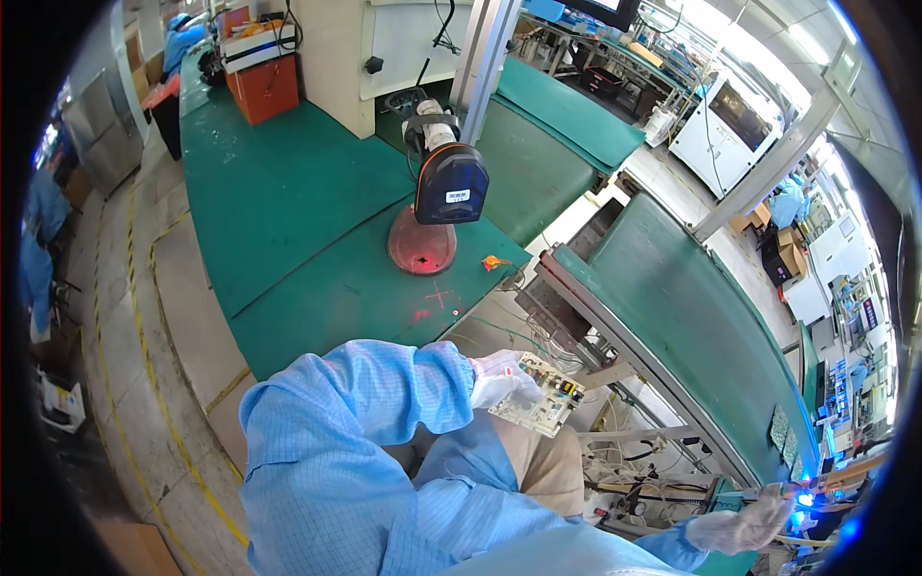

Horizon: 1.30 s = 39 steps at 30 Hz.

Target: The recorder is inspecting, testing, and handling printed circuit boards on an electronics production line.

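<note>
My left hand (pixel 504 379), in a white glove, is closed on the edge of a circuit board (pixel 544 396). The board is pale, crowded with small components, and tilted above my lap. Far to the lower right, my gloved right hand (pixel 744 524) reaches out beside the conveyor's near end, close to a bright blue light (pixel 805 499). Its fingers look stretched out, though small and somewhat blurred, and nothing shows in them. Ahead of me a black barcode scanner (pixel 451 182) stands on a reddish round base (pixel 423 242), casting red marks onto the green mat.
A green-topped bench (pixel 298 221) spreads ahead and left, with a small orange object (pixel 495 262) near its corner. To the right runs a green conveyor belt (pixel 682 288) with a metal edge, bearing dark boards (pixel 783 440). Loose cables (pixel 567 336) hang between bench and conveyor.
</note>
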### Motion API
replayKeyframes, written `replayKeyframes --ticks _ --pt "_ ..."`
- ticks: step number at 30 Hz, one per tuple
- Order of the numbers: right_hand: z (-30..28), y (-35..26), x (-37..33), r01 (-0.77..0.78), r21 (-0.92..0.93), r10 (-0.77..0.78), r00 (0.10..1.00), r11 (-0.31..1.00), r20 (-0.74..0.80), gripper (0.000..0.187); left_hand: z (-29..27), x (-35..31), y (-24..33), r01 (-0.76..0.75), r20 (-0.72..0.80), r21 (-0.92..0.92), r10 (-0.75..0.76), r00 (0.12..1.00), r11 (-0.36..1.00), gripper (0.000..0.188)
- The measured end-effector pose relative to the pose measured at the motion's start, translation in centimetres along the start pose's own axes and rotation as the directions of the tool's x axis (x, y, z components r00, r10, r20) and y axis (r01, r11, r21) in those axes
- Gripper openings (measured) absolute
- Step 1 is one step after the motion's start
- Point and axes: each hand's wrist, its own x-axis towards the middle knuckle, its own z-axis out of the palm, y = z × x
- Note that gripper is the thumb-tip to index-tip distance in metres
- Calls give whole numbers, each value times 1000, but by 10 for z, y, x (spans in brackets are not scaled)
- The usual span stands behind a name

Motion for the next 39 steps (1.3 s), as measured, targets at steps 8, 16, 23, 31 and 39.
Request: replayKeyframes --ticks 8,16,23,31,39 --pt "108 -22 -91 -132 175 -25 729 976 685 33 -6 -2 19 22 -59 8 -22 998 1000 43" --pt "233 -93 -161 -256 392 -294 349 884 890 22 2 -8 42 91 -49 -389 -119 992 917 52" --pt "296 -97 -209 -347 419 -352 241 839 905 12 -11 -11 57 56 -43 41 -54 998 998 56" --pt "315 -88 -217 -409 249 -258 36 878 966 12 -36 12 40 2 -188 -367 -76 979 930 51" --pt "320 -87 -224 -460 209 -207 54 863 977 8 -19 -33 70 375 -264 -290 -450 853 881 49"
